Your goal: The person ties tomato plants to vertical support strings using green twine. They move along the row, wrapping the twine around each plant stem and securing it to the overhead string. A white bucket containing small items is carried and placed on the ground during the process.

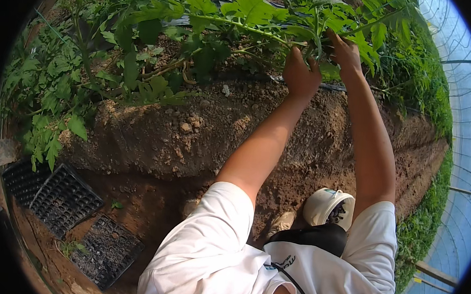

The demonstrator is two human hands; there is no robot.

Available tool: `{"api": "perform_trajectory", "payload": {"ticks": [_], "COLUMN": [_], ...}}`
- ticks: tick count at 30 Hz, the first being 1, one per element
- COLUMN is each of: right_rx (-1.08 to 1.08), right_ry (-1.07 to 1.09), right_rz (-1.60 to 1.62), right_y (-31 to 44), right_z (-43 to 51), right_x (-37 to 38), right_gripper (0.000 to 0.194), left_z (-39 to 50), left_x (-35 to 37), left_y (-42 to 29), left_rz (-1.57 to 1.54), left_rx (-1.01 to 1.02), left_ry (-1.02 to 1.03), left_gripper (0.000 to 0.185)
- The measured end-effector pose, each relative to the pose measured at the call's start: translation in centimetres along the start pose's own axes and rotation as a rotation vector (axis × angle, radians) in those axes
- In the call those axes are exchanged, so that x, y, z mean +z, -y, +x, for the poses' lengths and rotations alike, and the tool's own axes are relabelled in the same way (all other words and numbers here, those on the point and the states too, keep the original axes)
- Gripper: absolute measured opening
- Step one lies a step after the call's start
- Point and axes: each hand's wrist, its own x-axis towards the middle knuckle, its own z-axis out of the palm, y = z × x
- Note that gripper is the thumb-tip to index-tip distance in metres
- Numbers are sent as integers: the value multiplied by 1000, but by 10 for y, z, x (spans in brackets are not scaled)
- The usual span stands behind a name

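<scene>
Both my arms reach forward into leafy green plants on a raised soil bed [203, 132]. My left hand [303, 74] is at the base of a long pale green stem [244, 26] with lobed leaves, its fingertips touching the stem's end. Just to the right, my right hand [345, 54] reaches in among upright shoots and leaves [317, 25], its fingers partly hidden by foliage. The hands are apart by a small gap. Leaves hide whether the right fingers close on a stem.
A white bucket [317, 206] holding small dark items lies tilted by my feet. Black seedling trays [68, 201] rest on the ground at the lower left. Thin green strings run among the plants. A translucent greenhouse wall [470, 134] curves along the right.
</scene>
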Motion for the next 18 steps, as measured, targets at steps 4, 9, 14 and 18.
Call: {"api": "perform_trajectory", "payload": {"ticks": [4,9,14,18], "right_rx": [-32,-95,14,-269], "right_ry": [5,66,362,12], "right_rz": [-17,-214,-406,39], "right_y": [-21,-6,40,70], "right_z": [8,-12,-58,-72], "right_x": [-16,-17,-42,-70], "right_gripper": [58,56,36,36], "left_z": [12,113,155,101], "left_x": [8,71,66,50], "left_y": [-34,21,47,-18], "left_rz": [96,-253,-374,-381], "left_rx": [181,-446,-668,-653], "left_ry": [-119,270,475,232], "left_gripper": [40,31,27,26]}}
